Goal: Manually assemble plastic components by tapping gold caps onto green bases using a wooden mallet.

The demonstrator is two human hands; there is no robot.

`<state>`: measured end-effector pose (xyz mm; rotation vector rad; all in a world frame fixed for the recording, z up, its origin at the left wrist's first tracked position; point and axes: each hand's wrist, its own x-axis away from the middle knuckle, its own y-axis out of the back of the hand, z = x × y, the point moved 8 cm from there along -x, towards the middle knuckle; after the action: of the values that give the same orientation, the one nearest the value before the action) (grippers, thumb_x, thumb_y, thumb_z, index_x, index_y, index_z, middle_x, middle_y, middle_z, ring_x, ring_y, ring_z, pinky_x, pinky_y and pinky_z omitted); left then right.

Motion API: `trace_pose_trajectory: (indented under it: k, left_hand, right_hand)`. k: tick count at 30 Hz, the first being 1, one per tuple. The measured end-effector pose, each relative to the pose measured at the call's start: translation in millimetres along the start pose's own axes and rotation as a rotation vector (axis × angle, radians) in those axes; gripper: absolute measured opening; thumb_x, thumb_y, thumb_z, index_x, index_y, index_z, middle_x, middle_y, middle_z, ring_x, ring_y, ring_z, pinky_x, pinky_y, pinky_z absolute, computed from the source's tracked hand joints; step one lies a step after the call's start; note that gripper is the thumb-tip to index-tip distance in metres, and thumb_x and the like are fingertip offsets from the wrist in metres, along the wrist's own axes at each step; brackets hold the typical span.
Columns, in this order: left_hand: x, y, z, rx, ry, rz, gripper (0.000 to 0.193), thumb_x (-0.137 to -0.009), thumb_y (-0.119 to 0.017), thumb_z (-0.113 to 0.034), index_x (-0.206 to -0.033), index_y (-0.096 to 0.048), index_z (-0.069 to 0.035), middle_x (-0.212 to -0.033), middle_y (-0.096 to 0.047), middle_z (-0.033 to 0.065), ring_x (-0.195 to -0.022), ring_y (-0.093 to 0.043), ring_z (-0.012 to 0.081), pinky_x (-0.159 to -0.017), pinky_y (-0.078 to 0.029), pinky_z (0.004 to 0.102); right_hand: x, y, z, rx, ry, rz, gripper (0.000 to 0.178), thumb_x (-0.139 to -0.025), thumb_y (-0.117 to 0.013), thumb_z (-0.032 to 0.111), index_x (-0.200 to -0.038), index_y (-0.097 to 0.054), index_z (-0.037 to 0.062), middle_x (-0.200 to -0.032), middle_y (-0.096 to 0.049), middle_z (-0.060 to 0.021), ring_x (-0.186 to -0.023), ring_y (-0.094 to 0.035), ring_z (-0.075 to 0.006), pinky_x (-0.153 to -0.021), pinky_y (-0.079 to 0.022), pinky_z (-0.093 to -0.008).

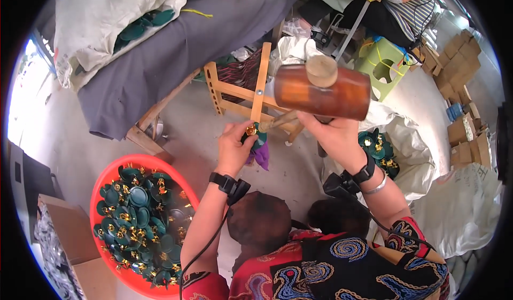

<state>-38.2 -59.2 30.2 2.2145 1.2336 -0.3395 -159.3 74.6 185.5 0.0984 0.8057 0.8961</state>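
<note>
My left hand (233, 146) is closed, its fingertips pinching a dark green disc-like piece with a gold metal fitting (251, 131) at the end of the wooden bench. Purple cloth (260, 157) hangs just below that piece. In my right hand (334, 137) is a mallet (323, 92), its thick brown cylindrical head raised and slightly blurred above the fist. A thin wooden stick (279, 120) runs between the green piece and my right fingers; whether they touch it I cannot tell. Both wrists wear black straps.
At lower left a red tub (101, 177) holds many green pieces with gold fittings. More lie in a white sack (422, 150) at right. The wooden bench (260, 86) stands ahead, beside a grey-clothed table (214, 38). A seated person (409, 6) is at far right, near cardboard boxes (459, 59).
</note>
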Motion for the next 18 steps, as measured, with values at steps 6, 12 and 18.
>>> trace_pose_trajectory:
  k: [6,12,18]
  left_hand:
    - [-0.4,-4.6,-1.9,-0.030,-0.006,0.003,0.036,-0.067,-0.071,-0.003,-0.101,-0.063,-0.005,-0.088,-0.062,0.0120,-0.082,-0.060,0.0273,-0.072,-0.049,0.0322]
    - [-1.9,-2.8,1.6,-0.042,-0.022,-0.035,0.033,-0.067,-0.072,-0.007,-0.099,-0.064,-0.006,-0.087,-0.062,0.0097,-0.082,-0.059,0.0279,-0.073,-0.047,0.0344]
    - [-3.3,-7.8,-1.3,-0.058,-0.086,-0.060,0.023,-0.071,-0.070,-0.014,-0.093,-0.066,-0.010,-0.081,-0.063,0.0044,-0.083,-0.057,0.0245,-0.074,-0.040,0.0355]
  right_hand:
    - [-18.1,-38.7,-16.8,0.011,-0.021,0.131,0.028,-0.079,-0.068,0.004,-0.105,-0.059,0.0005,-0.100,-0.063,-0.0051,-0.096,-0.058,-0.0126,-0.084,-0.047,-0.0283]
    - [-27.7,-53.3,-7.3,0.147,0.110,0.138,0.017,-0.071,-0.066,0.006,-0.088,-0.064,0.0040,-0.078,-0.065,-0.0127,-0.068,-0.063,-0.0283,-0.060,-0.049,-0.0332]
    - [-41.2,-55.1,0.8,0.296,0.206,0.236,0.018,-0.070,-0.069,0.011,-0.082,-0.061,0.0007,-0.066,-0.058,-0.0157,-0.058,-0.058,-0.0285,-0.053,-0.046,-0.0365]
